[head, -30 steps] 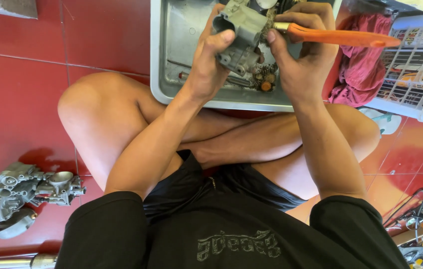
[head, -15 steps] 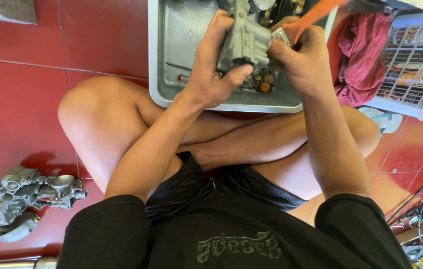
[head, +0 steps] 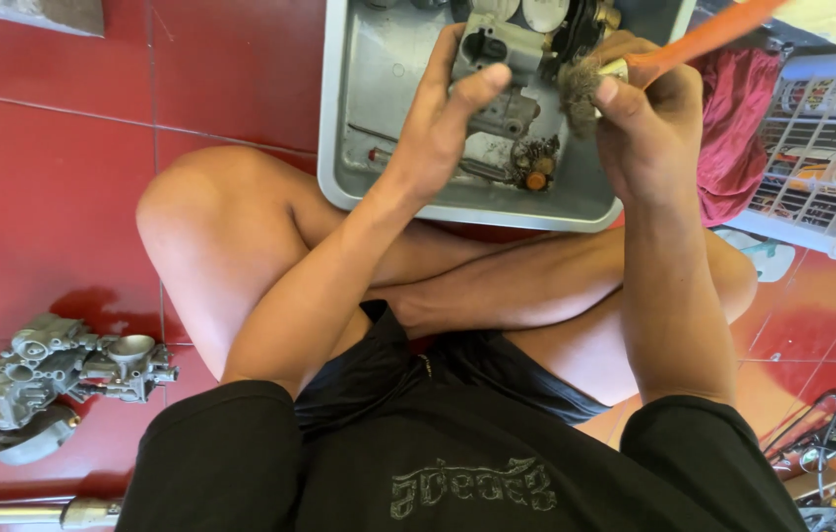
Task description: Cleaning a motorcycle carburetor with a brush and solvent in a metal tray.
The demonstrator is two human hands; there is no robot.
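I sit cross-legged on a red tiled floor. My left hand (head: 443,123) grips a grey metal carburetor body (head: 507,94) and holds it over a grey metal tray (head: 369,148). My right hand (head: 644,123) is shut on an orange-handled brush (head: 704,34). The brush's dirty bristles (head: 576,89) press against the carburetor's right side. Small brass and metal parts (head: 526,163) lie in the tray below it.
Another carburetor assembly (head: 54,369) lies on the floor at my left. A red cloth (head: 738,128) and a white wire basket (head: 822,167) sit at the right. A metal tube (head: 34,514) lies at the lower left, wires and tools (head: 832,463) at the lower right.
The carburetor has turned in my left hand. The brush handle swung from level to pointing up and right, and its bristles now meet the carburetor's side.
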